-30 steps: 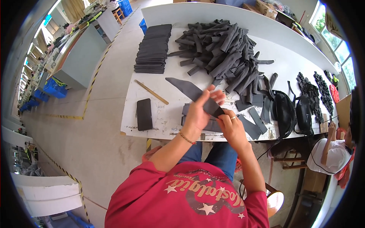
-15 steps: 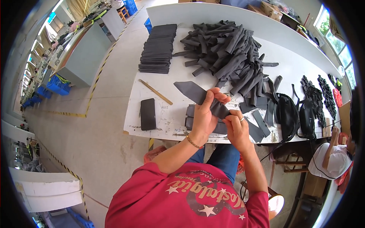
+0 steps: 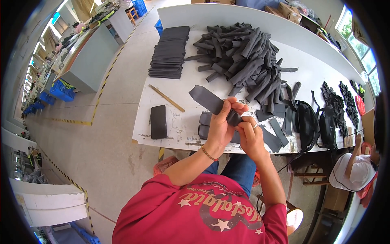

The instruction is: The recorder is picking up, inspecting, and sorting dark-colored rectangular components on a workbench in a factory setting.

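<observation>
A dark grey fabric strip [image 3: 206,99] is held above the near edge of the table, its free end reaching up and to the left. My left hand [image 3: 221,125] grips its middle between thumb and fingers. At the strip's lower right end, my right hand [image 3: 250,136] pinches the fabric with thumb and forefinger. Between the two hands the strip looks bent or bunched. Beneath my hands lie flat grey fabric pieces [image 3: 204,125], partly hidden by my left hand. More flat strips [image 3: 278,132] lie just right of my right hand.
A loose heap of grey fabric tubes [image 3: 243,57] covers the table's back middle, beside a neat stack of strips [image 3: 168,53]. A wooden stick [image 3: 166,98] and a black phone [image 3: 158,122] lie at left. Black bags [image 3: 306,124] rest at right, near a seated person [image 3: 352,171].
My right hand has shifted slightly up and left, closer to my left hand. The strip's free end has tilted and moved a little to the right.
</observation>
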`<act>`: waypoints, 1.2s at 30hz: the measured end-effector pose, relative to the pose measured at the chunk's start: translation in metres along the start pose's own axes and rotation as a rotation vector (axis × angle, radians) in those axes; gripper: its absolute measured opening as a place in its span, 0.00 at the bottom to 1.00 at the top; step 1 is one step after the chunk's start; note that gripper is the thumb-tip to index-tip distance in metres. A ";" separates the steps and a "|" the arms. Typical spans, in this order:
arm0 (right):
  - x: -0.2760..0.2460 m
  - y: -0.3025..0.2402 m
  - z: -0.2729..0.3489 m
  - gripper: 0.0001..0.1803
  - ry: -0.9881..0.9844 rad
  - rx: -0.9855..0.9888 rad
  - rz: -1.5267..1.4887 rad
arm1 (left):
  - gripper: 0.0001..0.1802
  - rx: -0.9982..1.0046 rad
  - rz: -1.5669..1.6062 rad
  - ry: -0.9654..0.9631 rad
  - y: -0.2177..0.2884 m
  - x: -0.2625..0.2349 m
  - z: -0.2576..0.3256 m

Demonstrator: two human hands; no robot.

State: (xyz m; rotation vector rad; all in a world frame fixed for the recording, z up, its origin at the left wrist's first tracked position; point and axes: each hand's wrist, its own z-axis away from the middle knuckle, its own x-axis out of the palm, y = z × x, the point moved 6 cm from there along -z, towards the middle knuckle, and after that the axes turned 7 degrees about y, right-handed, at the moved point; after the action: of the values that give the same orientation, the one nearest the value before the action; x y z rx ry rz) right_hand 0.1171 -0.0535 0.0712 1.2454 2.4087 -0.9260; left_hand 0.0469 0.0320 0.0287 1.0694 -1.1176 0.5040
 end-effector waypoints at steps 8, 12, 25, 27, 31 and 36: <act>0.002 0.003 0.001 0.08 -0.005 0.269 -0.110 | 0.19 -0.008 -0.008 -0.002 0.004 -0.008 -0.005; 0.023 0.029 0.018 0.09 0.305 0.691 -0.428 | 0.20 0.043 -0.068 -0.063 0.001 0.002 -0.009; -0.006 0.027 0.026 0.05 0.363 0.768 -0.376 | 0.20 0.038 -0.093 -0.090 0.027 -0.015 -0.016; -0.023 0.014 0.016 0.05 0.399 0.342 -0.095 | 0.18 0.124 -0.279 0.178 0.049 -0.044 -0.022; -0.012 0.022 0.025 0.05 0.348 0.390 -0.064 | 0.17 0.073 -0.298 0.211 0.054 -0.063 -0.013; 0.015 0.080 0.055 0.08 0.267 0.837 -0.135 | 0.10 0.148 -0.524 0.354 0.057 -0.106 -0.014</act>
State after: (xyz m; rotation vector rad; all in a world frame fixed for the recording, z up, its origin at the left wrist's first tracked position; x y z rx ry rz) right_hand 0.1703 -0.0463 -0.0111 1.5347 2.3765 -2.0609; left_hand -0.0339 0.0874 -0.0431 1.2882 -0.4662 0.3397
